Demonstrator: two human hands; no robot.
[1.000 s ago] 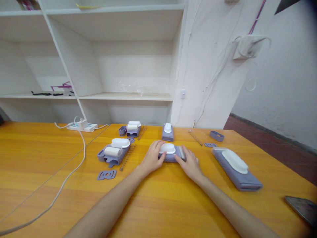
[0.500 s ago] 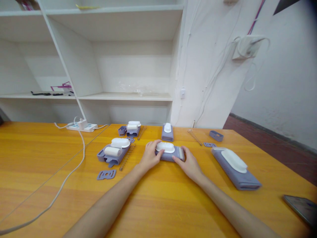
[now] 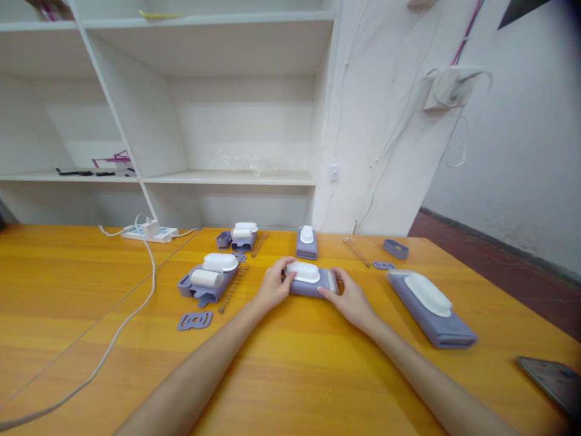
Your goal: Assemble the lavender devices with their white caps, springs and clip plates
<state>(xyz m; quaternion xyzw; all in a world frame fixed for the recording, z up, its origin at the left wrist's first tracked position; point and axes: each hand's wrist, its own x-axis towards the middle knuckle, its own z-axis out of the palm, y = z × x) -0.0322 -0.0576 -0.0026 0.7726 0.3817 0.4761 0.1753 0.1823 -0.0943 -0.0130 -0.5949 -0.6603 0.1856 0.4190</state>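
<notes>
At the middle of the bench, the left hand, thumb and fingers parted, is gripping the nine-o'clock end of a mauve case; the right hand is pinching its three-o'clock end between thumb and fingers. The case is lying between them, white oval piece upward, its long axis running nine to three, pale band toward three.
</notes>
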